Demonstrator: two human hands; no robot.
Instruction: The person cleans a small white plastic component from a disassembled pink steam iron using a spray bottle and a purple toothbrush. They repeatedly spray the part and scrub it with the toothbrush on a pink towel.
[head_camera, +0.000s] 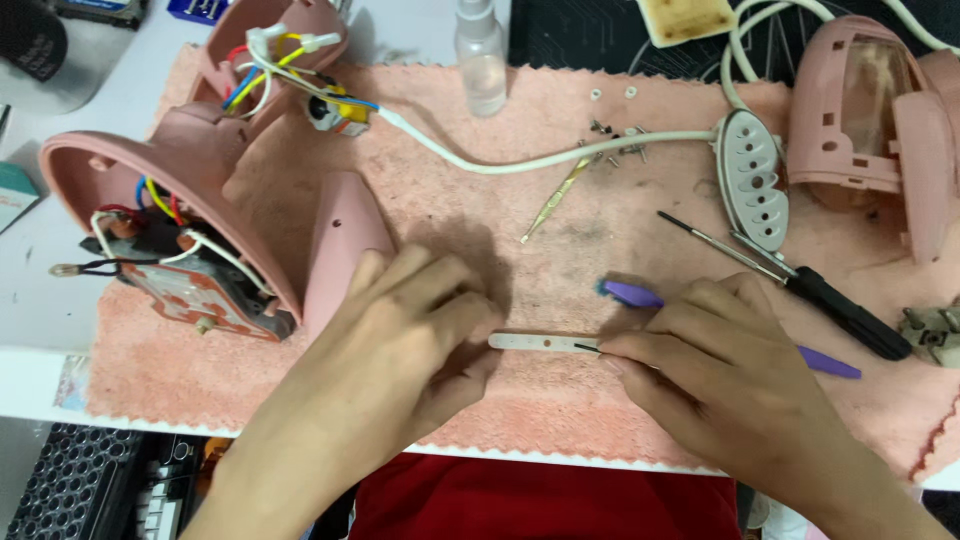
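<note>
Head view: near the front edge of the pink towel (560, 420), the left hand (400, 345) and right hand (720, 365) pinch opposite ends of a thin white strip (545, 343) lying flat, fingers closed on it. A purple toothbrush (632, 293) lies just behind the right hand, a black screwdriver (840, 310) beyond it. Tweezers (560, 195) and screws (615, 135) lie toward the back edge; an opened pink shell (150, 170) with wires sits at the left edge.
</note>
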